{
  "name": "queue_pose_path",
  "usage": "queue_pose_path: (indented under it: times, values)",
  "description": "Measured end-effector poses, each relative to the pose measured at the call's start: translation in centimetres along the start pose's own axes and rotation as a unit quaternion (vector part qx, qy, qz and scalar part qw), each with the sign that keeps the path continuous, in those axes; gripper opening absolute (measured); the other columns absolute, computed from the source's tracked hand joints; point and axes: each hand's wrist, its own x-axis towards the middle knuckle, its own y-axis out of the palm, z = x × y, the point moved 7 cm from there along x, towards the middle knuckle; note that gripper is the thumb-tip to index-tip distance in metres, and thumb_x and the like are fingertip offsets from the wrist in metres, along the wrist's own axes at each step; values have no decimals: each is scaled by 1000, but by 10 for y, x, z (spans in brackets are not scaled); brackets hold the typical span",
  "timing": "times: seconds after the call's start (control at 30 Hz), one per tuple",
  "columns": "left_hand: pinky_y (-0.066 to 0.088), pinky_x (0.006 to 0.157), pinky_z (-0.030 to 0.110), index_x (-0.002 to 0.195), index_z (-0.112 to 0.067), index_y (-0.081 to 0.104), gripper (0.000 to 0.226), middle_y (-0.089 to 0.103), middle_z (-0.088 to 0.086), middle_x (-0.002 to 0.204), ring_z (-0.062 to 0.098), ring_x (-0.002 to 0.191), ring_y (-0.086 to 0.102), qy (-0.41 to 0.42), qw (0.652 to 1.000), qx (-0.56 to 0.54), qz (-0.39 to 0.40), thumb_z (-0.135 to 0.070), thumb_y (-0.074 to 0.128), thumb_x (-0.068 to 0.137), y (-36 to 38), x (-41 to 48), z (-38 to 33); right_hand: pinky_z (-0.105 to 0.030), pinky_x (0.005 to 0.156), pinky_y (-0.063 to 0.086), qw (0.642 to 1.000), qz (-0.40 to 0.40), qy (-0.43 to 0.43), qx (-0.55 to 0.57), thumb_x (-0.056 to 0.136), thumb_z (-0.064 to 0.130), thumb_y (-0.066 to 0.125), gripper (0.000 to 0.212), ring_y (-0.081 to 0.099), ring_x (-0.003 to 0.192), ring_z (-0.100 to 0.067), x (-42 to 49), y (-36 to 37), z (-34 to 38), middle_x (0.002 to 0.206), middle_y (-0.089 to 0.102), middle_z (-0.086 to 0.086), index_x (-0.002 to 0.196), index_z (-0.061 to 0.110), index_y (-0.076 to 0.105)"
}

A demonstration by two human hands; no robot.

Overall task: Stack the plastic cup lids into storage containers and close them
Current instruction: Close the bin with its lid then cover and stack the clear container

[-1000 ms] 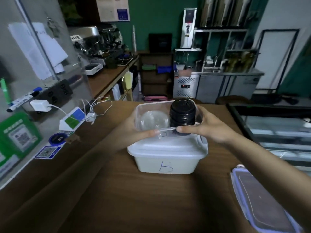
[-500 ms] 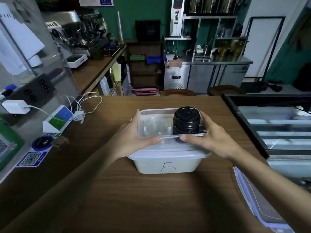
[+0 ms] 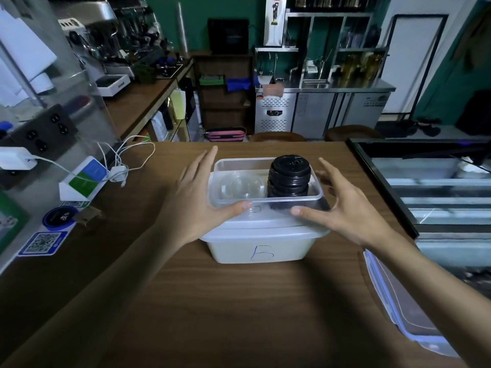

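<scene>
Your left hand (image 3: 198, 201) is spread flat with the fingers extended beside the left wall of the clear rectangular plastic container (image 3: 265, 199), and only its thumb tip reaches the near rim, so its grip is open and closed on nothing. Your right hand (image 3: 342, 208) is likewise splayed beside the right wall, thumb tip at the near rim and fingers fanned apart from the side, its grip open too. The clear container sits uncovered on top of the closed white plastic storage box marked with a blue "B" (image 3: 259, 243), which rests on the brown wooden worktop (image 3: 239, 314). Inside the clear container, the stack of black plastic cup lids (image 3: 289, 176) stands upright at the right end and rises above the rim, while the clear domed plastic cup lids (image 3: 240, 185) lie low in the left half. A flat translucent container lid with a bluish rim (image 3: 406, 312) lies on the worktop to your right, partly under your right forearm and well apart from the stacked boxes. At the left edge of the worktop a white charger cable (image 3: 125, 160) loops beside a small white, blue and green stand card (image 3: 85, 177)
</scene>
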Motion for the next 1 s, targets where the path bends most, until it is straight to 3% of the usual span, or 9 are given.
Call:
queue_pose_path:
  times: [0.1, 0.23, 0.37, 0.4, 0.43, 0.57, 0.7, 0.83, 1.0]
  values:
    - [41, 118, 44, 159, -19, 40, 105, 42, -2, 159, 19, 145, 43, 145, 985, 36, -89, -79, 68, 78, -9, -22, -51, -28, 115, 36, 1000, -10, -18, 6, 56, 86, 78, 130, 38, 144, 0, -22, -19, -10, 159, 42, 11, 162, 40, 20]
    - [41, 116, 37, 150, -18, 52, 89, 48, -3, 152, 16, 141, 46, 236, 970, 14, -53, -67, 76, 80, 28, -43, -128, -40, 121, 36, 1000, -23, -15, -8, 59, 87, 76, 123, 36, 147, 0, -58, -51, -40, 159, 42, 11, 161, 38, 26]
    - [27, 115, 13, 151, -27, 50, 85, 42, -14, 152, 2, 142, 38, 238, 971, -7, 26, -69, 74, 82, 90, -50, -176, -13, 108, 35, 999, -33, 0, -39, 68, 76, 79, 110, 37, 141, 4, -101, -86, -76, 153, 41, 21, 159, 35, 32]
    - [25, 114, 10, 151, -28, 49, 82, 43, -15, 150, 0, 141, 38, 242, 969, -16, 47, -66, 75, 84, 107, -50, -186, -11, 106, 33, 998, -32, 9, -49, 69, 72, 79, 107, 37, 139, 5, -111, -93, -87, 150, 41, 23, 158, 33, 34]
    - [27, 114, 11, 151, -27, 50, 77, 44, -14, 149, 1, 138, 41, 254, 964, -26, 70, -61, 76, 86, 126, -50, -195, -14, 107, 32, 997, -30, 17, -63, 70, 71, 78, 104, 38, 138, 4, -122, -98, -98, 149, 42, 22, 157, 31, 36]
    - [41, 115, 36, 150, -24, 51, 59, 45, -10, 148, 12, 136, 46, 319, 931, 10, 178, -42, 69, 97, 212, -49, -217, -26, 112, 38, 993, -3, 34, -114, 71, 80, 72, 102, 47, 136, -7, -159, -104, -144, 147, 48, 11, 153, 29, 41]
    - [36, 121, 41, 159, -30, 41, 64, 35, -8, 163, 16, 148, 37, 306, 917, 40, 255, -30, 66, 100, 285, -43, -206, -25, 113, 36, 987, 42, 71, -135, 71, 78, 76, 100, 38, 138, 2, -186, -93, -185, 155, 33, 23, 154, 40, 33]
    - [30, 125, 39, 150, -35, 56, 54, 35, -7, 167, 14, 155, 29, 334, 902, 44, 270, -18, 67, 100, 323, -42, -197, -29, 119, 35, 985, 70, 52, -147, 69, 79, 75, 107, 35, 147, -4, -203, -73, -213, 161, 30, 21, 158, 37, 32]
    - [57, 100, 48, 123, -28, 78, 31, 69, 1, 140, 25, 130, 64, 368, 906, 8, 209, -15, 76, 95, 332, -42, -191, -27, 121, 31, 980, 90, 28, -175, 72, 85, 67, 105, 37, 148, -7, -209, -54, -225, 163, 34, 14, 158, 33, 37]
